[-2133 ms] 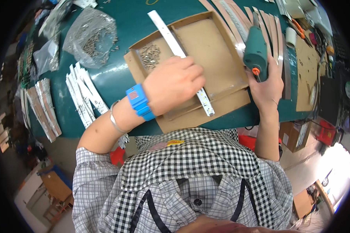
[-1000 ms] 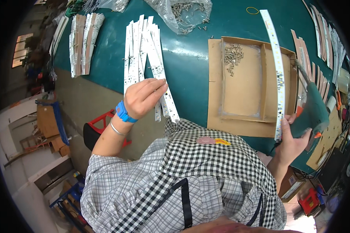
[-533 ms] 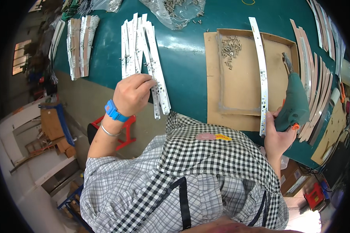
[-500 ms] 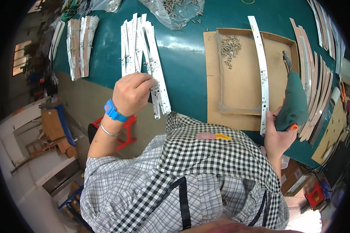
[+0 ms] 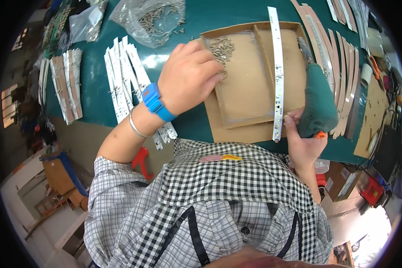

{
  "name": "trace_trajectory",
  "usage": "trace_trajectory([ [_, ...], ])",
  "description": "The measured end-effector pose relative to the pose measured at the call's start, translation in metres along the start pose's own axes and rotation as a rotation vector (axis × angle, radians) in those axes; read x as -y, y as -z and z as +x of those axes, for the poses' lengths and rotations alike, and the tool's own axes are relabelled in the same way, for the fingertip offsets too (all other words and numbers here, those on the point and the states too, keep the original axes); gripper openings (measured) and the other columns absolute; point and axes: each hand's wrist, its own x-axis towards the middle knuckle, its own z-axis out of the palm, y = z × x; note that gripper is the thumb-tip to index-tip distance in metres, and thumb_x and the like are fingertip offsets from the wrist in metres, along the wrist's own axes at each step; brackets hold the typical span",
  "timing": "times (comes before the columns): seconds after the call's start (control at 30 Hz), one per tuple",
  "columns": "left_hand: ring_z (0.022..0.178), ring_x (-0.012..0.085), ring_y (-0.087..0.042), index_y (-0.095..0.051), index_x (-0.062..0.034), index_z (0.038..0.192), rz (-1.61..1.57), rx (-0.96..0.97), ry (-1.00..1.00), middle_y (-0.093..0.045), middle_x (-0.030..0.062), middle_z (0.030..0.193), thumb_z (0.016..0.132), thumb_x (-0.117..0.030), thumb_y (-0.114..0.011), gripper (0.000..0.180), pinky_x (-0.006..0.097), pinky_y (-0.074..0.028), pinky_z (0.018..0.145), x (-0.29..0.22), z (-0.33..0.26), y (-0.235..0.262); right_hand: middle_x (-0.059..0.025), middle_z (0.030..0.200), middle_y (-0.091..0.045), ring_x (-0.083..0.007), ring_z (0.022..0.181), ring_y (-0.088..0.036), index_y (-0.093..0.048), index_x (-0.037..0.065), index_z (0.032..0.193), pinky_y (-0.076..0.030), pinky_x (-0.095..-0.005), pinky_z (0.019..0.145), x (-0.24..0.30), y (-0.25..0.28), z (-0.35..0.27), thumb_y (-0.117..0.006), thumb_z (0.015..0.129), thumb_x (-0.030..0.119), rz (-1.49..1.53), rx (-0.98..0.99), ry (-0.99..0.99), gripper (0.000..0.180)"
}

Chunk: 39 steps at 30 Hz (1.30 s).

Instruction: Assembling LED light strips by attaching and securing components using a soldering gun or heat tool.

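Note:
My left hand [image 5: 187, 78], with a blue watch on its wrist, reaches to the left side of a shallow cardboard box [image 5: 250, 120]. Its bent fingertips are at a pile of small metal screws [image 5: 222, 48], and whatever they pinch is hidden. In my right hand [image 5: 306, 145] is a green power tool [image 5: 319, 105], its metal tip pointing away from me over the box's right edge. A white LED strip [image 5: 278, 76] lies lengthwise across the box, its near end beside my right fingers; whether they touch it I cannot tell.
White LED strips [image 5: 123, 76] lie under and beyond my left forearm, with another bundle [image 5: 67, 85] farther left. A plastic bag of screws [image 5: 149, 20] sits at the back. More strips [image 5: 339, 85] fan out right of the tool. A red stool [image 5: 142, 163] stands below the table edge.
My left hand has left the white strips and moved right and away to the screw pile. The view has shifted; my right hand keeps the green tool beside the same strip.

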Motion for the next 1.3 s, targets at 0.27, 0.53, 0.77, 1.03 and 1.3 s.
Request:
trace_trajectory([
  [0.27, 0.093, 0.0219, -0.054, -0.074, -0.0124, 0.080, 0.092, 0.209, 0.137, -0.061, -0.0007, 0.084, 0.068, -0.022, -0.083, 0.018, 0.040, -0.034, 0.084, 0.007, 0.025, -0.026, -0.0096, 0.100, -0.063, -0.0132, 0.081, -0.065, -0.057, -0.002, 0.107, -0.054, -0.0247, 0.069, -0.009, -0.003, -0.007, -0.072, 0.079, -0.014, 0.016, 0.021, -0.142, 0.034],
  [0.53, 0.089, 0.0218, -0.055, -0.070, -0.0119, 0.074, 0.025, 0.206, 0.151, -0.063, -0.0003, 0.079, 0.068, -0.019, -0.083, 0.016, 0.040, -0.034, 0.082, 0.003, 0.022, -0.027, -0.0073, 0.090, -0.066, -0.0108, 0.076, -0.063, -0.061, 0.000, 0.103, -0.050, -0.0243, 0.066, 0.015, 0.000, 0.002, -0.071, 0.081, -0.009, 0.103, 0.120, -0.155, 0.026],
  [0.77, 0.071, 0.0193, -0.067, -0.074, -0.0043, 0.084, -0.400, 0.009, 0.424, -0.073, 0.0064, 0.083, 0.073, -0.006, -0.079, 0.012, 0.030, -0.053, 0.067, -0.012, 0.014, -0.010, -0.0093, 0.102, -0.059, -0.0119, 0.079, -0.062, -0.052, 0.000, 0.104, -0.052, -0.0263, 0.071, 0.008, -0.002, -0.001, -0.068, 0.082, -0.013, 0.032, 0.255, 0.020, 0.030],
  [1.03, 0.073, 0.0118, -0.067, -0.075, 0.0004, 0.089, -0.578, -0.025, 0.373, -0.074, 0.0077, 0.087, 0.078, -0.005, -0.080, 0.014, 0.024, -0.054, 0.068, -0.021, 0.012, -0.004, -0.0052, 0.092, -0.062, -0.0120, 0.080, -0.061, -0.060, 0.000, 0.101, -0.051, -0.0250, 0.072, 0.008, -0.012, 0.000, -0.075, 0.076, -0.011, 0.092, 0.040, -0.083, 0.031],
  [1.3, 0.078, 0.0121, -0.070, -0.074, 0.0015, 0.099, -0.698, 0.089, 0.410, -0.074, 0.0078, 0.089, 0.082, -0.006, -0.078, 0.018, 0.024, -0.057, 0.072, -0.021, 0.025, -0.017, -0.0030, 0.088, -0.058, -0.0116, 0.079, -0.058, -0.058, 0.002, 0.099, -0.049, -0.0244, 0.070, 0.008, -0.003, 0.005, -0.073, 0.079, -0.010, 0.118, 0.082, -0.062, 0.028],
])
